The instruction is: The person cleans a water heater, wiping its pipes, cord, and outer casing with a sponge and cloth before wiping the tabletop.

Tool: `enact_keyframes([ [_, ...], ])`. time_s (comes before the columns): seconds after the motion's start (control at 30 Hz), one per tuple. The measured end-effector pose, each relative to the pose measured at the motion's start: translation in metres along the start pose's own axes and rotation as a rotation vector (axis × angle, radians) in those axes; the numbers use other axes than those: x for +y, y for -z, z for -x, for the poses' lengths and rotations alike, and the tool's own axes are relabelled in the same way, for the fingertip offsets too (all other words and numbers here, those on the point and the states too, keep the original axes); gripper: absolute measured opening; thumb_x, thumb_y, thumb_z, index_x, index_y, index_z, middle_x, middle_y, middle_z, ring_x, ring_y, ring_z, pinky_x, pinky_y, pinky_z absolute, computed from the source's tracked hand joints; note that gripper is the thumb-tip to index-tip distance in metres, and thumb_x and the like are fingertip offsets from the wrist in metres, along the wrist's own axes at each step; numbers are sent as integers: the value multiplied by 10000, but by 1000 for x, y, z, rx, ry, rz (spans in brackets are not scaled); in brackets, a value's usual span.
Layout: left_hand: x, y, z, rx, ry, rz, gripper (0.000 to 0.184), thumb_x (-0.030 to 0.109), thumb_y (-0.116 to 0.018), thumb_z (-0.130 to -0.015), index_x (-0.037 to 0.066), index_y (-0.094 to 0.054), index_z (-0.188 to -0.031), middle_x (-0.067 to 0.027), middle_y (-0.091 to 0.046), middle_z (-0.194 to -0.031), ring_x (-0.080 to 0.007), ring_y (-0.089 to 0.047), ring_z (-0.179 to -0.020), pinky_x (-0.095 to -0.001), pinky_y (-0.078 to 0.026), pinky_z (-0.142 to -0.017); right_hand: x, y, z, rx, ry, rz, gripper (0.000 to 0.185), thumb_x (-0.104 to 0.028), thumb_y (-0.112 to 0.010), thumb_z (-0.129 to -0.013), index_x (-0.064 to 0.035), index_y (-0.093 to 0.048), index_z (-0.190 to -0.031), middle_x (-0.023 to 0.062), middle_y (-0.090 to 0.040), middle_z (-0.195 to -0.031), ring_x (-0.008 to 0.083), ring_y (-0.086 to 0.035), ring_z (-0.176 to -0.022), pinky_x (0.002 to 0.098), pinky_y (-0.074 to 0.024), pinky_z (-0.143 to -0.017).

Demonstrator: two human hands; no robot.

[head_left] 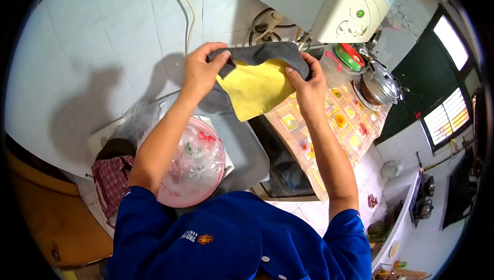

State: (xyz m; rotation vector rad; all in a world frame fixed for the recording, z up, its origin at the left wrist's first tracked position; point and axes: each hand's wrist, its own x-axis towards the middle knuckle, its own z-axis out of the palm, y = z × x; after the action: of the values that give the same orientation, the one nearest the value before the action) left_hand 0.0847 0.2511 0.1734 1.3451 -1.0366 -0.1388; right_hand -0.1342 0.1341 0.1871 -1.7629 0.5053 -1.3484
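A cloth (260, 87), yellow on one face and dark grey on the other, hangs stretched between my two hands, its grey top edge folded over. My left hand (205, 71) pinches its left corner between thumb and fingers. At the opposite corner, my right hand (309, 82) grips the grey edge with the thumb on the near side. Below my left forearm sits a round pink basin (222, 169) with clear plastic bags (193, 164) in it. Behind the cloth, a grey surface (239, 149) shows.
To the right stands a table with a flowered cloth (339, 120), bearing a lidded metal pot (381, 84) and green and red basins (349, 56). A white wall unit (345, 12) hangs above. A checked cloth (113, 179) lies at left, near a brown wooden surface (46, 213).
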Motion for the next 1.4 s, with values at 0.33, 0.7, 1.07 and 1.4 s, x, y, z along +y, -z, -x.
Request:
enact_keyframes([
  [0.33,51,-6,-27,175,-165,-156,251,244,-661,-910,2,-677,-974,-54,-689,-866,-128,-601,-822,-280,-482,-758,-8,45,-23,-248,-348,-139,131,-75,-574,-929,-3,-666,-987,-23,-626,-787,76,-552,-692,218,-438,-613],
  [0.7,-40,-62,106,221,380,231,310,202,-611,-918,-31,-607,-1123,-99,-636,-1029,-190,-567,-941,-321,-434,-856,-48,40,24,-941,-256,-62,348,-383,-594,-980,-55,-694,-1036,-1,-678,-850,71,-569,-764,272,-498,-707],
  [1.07,-25,-55,-13,30,-513,-808,439,183,-575,-878,-5,-547,-1274,-178,-555,-1283,-304,-484,-1219,-434,-317,-1081,-101,73,-12,-1073,367,331,349,-314,-677,-886,-32,-701,-1090,197,-674,-878,372,-666,-773,423,-536,-753],
  [1.4,135,-116,-96,157,-967,-521,394,116,-623,-783,-22,-574,-1149,-207,-586,-1143,-334,-544,-1129,-400,-405,-1011,-159,68,-168,-281,1377,1182,310,-160,-720,-794,-88,-653,-1088,143,-579,-1242,345,-515,-1217,481,-419,-1041],
])
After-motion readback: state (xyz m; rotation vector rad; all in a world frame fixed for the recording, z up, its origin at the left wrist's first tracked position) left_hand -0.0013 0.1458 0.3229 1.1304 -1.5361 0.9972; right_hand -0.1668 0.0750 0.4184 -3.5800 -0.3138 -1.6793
